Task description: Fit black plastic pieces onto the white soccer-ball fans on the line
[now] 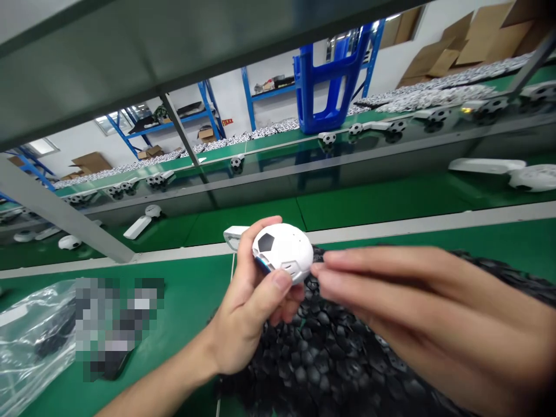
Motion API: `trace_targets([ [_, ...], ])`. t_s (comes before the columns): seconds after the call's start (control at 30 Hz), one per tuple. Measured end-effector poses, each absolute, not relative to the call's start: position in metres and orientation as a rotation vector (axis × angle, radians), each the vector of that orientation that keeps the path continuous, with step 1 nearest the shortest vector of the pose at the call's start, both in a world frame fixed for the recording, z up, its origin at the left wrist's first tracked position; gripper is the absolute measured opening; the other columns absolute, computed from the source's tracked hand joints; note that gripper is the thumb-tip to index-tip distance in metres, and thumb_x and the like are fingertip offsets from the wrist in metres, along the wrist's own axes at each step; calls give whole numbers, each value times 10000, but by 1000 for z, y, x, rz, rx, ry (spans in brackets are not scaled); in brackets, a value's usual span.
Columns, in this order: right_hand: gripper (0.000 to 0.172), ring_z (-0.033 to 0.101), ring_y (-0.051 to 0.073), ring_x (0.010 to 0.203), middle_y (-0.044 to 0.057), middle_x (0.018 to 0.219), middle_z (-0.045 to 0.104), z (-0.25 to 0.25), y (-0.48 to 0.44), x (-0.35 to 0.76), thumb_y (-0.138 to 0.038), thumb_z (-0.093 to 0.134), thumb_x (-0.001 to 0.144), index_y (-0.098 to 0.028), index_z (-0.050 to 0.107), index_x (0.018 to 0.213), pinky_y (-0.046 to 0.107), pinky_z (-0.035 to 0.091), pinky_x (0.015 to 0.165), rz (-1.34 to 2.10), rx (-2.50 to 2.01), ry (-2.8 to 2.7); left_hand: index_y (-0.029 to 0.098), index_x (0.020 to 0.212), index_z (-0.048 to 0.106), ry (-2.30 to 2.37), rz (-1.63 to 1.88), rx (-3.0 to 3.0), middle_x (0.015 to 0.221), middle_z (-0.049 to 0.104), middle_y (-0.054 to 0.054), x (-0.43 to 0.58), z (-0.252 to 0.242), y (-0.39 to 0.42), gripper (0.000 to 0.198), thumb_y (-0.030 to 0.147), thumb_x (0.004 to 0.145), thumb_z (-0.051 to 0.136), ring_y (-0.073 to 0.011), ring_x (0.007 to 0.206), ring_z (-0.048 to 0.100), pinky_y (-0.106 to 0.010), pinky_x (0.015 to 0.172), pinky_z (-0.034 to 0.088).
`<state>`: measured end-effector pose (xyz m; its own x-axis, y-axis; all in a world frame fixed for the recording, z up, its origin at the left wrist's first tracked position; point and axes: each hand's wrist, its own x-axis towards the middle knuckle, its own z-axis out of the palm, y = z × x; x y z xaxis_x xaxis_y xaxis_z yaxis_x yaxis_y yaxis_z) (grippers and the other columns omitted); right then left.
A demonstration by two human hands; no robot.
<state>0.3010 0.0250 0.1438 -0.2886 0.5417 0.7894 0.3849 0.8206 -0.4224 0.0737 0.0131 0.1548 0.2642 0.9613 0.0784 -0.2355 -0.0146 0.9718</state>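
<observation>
In my left hand is a white rounded plastic football-patterned housing, with one black pentagon showing on its upper left. My thumb presses its lower front edge and the fingers wrap behind. A white flat arm sticks out to the left behind that hand. My right hand is at the housing's right edge, its fingers pressed together and slightly blurred. Whether a small piece is between its fingertips is hidden. Under both hands a large heap of small black pieces covers the green table.
A clear plastic bag and a blurred-out dark object lie at left. Beyond the table's rail runs a green conveyor belt with white football-patterned units. A metal shelf hangs overhead; a blue stool stands behind.
</observation>
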Motion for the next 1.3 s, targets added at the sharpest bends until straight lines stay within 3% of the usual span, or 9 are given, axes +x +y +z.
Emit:
trace_targets([
  [0.1, 442, 815, 251, 1238, -60, 1413, 818, 130, 8, 296, -301, 438, 1215, -472, 735, 1495, 418, 625, 1211, 70, -676, -1879, 440, 1579, 406, 761, 1159, 1211, 978, 683, 6, 74, 156, 10, 570, 506, 1098, 705, -115, 737, 578, -201, 640, 478],
  [0.23, 450, 787, 203, 1250, -86, 1203, 870, 137, 2, 284, -240, 728, 1115, -495, 695, 1485, 377, 577, 1232, 208, -699, -1740, 471, 1555, 456, 696, 1188, 1250, 1103, 684, 4, 74, 159, 6, 544, 465, 1086, 732, -119, 804, 581, -227, 727, 544],
  [0.33, 313, 773, 197, 1201, -48, 1048, 867, 150, 14, 288, -168, 692, 1127, -394, 782, 1324, 381, 569, 1228, 117, -593, -1806, 480, 1565, 477, 722, 1215, 1327, 1179, 699, 9, 73, 159, 4, 542, 454, 1086, 731, -141, 892, 611, -254, 811, 576],
  [0.5, 317, 792, 116, 979, -41, 1031, 812, 158, 28, 293, -34, 713, 1044, -295, 809, 1197, 200, 650, 922, 252, -471, -1931, 469, 1603, 467, 752, 1243, 1487, 1289, 692, 11, 72, 154, 4, 552, 442, 1106, 706, -195, 1115, 649, -360, 1089, 549],
  [0.67, 178, 753, 105, 821, -76, 908, 773, 158, 24, 276, -264, 920, 960, -365, 798, 1041, 138, 639, 771, 817, -692, -1582, 486, 1643, 422, 711, 1207, 1588, 1368, 682, 2, 72, 148, 9, 546, 425, 1145, 639, -217, 1189, 648, -387, 1124, 531],
  [0.73, 259, 761, 105, 858, -72, 987, 772, 158, 25, 272, -342, 946, 940, -417, 797, 1138, 121, 652, 792, 1045, -739, -1475, 491, 1635, 429, 680, 1211, 1590, 1410, 672, 3, 73, 147, 10, 546, 415, 1141, 649, -223, 1213, 658, -394, 1124, 536],
  [0.87, 591, 781, 165, 1247, -50, 1401, 781, 159, 29, 273, -374, 970, 922, -516, 729, 1442, 207, 656, 1034, 1379, -697, -1425, 469, 1596, 501, 722, 1246, 1588, 1473, 619, -2, 75, 150, 7, 491, 409, 1133, 651, -230, 1228, 636, -390, 1104, 546],
  [1.1, 489, 833, 197, 1160, -33, 1362, 840, 164, 24, 269, -280, 891, 967, -393, 789, 1433, 237, 678, 1025, 1304, -688, -1525, 391, 1476, 549, 798, 1291, 1393, 1235, 661, -24, 92, 160, -4, 621, 623, 971, 828, -216, 1024, 658, -355, 893, 599],
  [1.3, 568, 786, 177, 1294, -8, 1467, 800, 163, 8, 260, -254, 833, 987, -209, 703, 1538, 163, 619, 1094, 1075, -707, -1599, 382, 1364, 582, 897, 1575, 1423, 1006, 675, 14, 113, 156, -10, 518, 523, 965, 879, -142, 738, 616, -291, 683, 569],
])
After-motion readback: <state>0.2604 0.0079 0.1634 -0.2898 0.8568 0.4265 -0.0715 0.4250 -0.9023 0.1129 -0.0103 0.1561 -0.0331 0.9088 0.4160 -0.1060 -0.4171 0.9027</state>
